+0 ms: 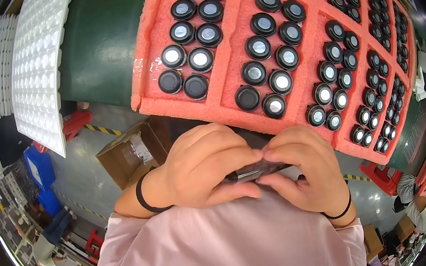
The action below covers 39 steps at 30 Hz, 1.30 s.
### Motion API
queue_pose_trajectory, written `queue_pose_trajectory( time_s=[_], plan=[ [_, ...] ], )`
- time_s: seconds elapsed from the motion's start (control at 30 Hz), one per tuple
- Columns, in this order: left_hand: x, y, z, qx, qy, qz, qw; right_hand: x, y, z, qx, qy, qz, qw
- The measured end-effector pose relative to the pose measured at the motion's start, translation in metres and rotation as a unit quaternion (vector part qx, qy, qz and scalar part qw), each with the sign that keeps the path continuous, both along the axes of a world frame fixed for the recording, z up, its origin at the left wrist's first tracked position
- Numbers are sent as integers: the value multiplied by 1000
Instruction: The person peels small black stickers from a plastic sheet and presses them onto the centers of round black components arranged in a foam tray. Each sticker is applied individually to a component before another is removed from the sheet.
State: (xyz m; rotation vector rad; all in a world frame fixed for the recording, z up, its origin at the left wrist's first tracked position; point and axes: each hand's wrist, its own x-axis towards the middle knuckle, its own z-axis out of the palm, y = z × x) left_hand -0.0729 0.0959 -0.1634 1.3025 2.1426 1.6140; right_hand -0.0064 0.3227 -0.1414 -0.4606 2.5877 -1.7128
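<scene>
Close to my chest, my left hand [207,167] and my right hand [306,169] meet with fingertips together. Between them they pinch a dark glossy piece [250,171]; my fingers cover most of it, so its kind cannot be made out. Just beyond my hands lies a pink foam tray [214,98], divided into compartments. Its compartments hold several round black parts [254,72] in paired rows, most with silver discs in their centres. In the nearest left compartment, two parts [196,87] at the near end show plain black tops.
The foam tray rests on a green belt [104,45]. White dimpled trays [41,75] stand at the left, some stacked. An open cardboard box [132,153] is below the tray's near left edge. Blue bins [39,166] and a person [50,243] are farther left; others are at right.
</scene>
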Motion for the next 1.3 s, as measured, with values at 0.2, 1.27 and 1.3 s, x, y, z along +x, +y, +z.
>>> queue_pose_trajectory(
  time_s=[0.2, 1.27, 1.3],
  plan=[
    [6, 15, -4, -10, 2, -7, 1000, 10, 14, 6, 61, 2, -13, 998],
    [8, 16, 3, 9, 181, 19, 983, 13, 9, 12, 43, 37, -17, 998],
    [8, 16, 3, 11, 182, 20, 983, 12, 9, 12, 44, 37, -16, 998]
  ],
)
